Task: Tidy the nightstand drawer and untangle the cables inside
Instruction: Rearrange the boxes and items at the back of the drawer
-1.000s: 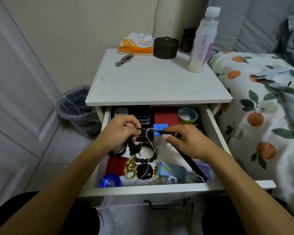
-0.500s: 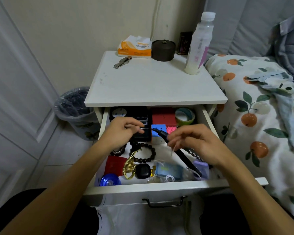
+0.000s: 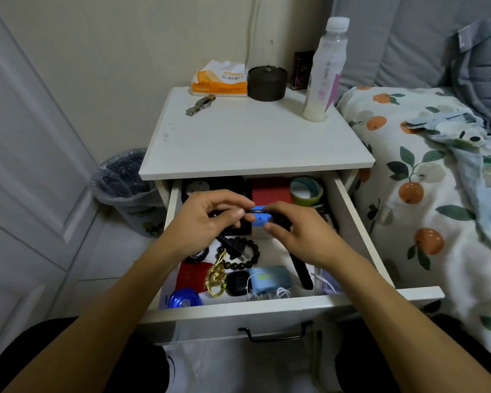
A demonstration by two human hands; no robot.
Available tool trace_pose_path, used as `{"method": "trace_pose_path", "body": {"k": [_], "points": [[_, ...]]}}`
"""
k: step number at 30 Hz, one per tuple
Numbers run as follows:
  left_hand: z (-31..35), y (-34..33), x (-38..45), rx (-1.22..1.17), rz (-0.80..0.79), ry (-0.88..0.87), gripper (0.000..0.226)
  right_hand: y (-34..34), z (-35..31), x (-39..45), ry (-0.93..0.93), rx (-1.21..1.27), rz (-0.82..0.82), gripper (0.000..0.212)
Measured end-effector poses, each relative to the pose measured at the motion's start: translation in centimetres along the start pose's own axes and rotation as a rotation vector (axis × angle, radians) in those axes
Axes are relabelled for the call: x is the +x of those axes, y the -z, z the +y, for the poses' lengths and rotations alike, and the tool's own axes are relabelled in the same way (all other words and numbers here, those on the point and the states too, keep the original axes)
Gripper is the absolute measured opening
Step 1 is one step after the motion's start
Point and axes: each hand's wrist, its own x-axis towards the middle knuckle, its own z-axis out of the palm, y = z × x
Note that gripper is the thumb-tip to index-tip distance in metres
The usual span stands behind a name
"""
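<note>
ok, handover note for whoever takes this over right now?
Left hand and right hand both pinch the black power cable, stretched between them above the open white drawer.
Its black plug hangs over the dark bead bracelet.
Thin white cable lies loose at the drawer front by the blue pouch.
Done: black cable lifted.
Left: coil it, sort the white cable, tidy the rest.

tissue pack print — too blurred to read
</note>
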Motion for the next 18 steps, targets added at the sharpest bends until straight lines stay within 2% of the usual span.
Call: {"method": "trace_pose_path", "body": {"k": [1,2,5,7,12,15,18], "points": [[0.0,0.0,-0.1,0.011,-0.014,0.018,0.026,-0.1,-0.4,0.3,0.022,0.017,0.034,0.016],[0.0,0.0,-0.2,0.033,-0.028,0.041,0.024,0.0,-0.6,0.6,0.029,0.04,0.072,0.011],[-0.2,0.3,-0.3,0.149,-0.095,0.099,0.012,0.7,-0.7,1.0,-0.008,0.138,0.136,0.01],[-0.3,0.2,-0.3,0.211,-0.125,0.121,0.005,0.8,-0.7,1.0,-0.048,0.139,0.115,0.012],[-0.7,0.1,0.0,0.254,-0.091,0.259,0.036,0.7,-0.3,1.3,-0.098,0.104,0.102,0.011],[-0.5,-0.2,0.1,0.176,-0.066,0.32,0.039,0.9,-0.1,1.2,-0.101,0.084,0.105,0.011],[0.1,-0.7,0.3,0.042,0.068,0.414,0.04,1.0,0.1,1.1,-0.071,0.061,0.128,0.01]]}}
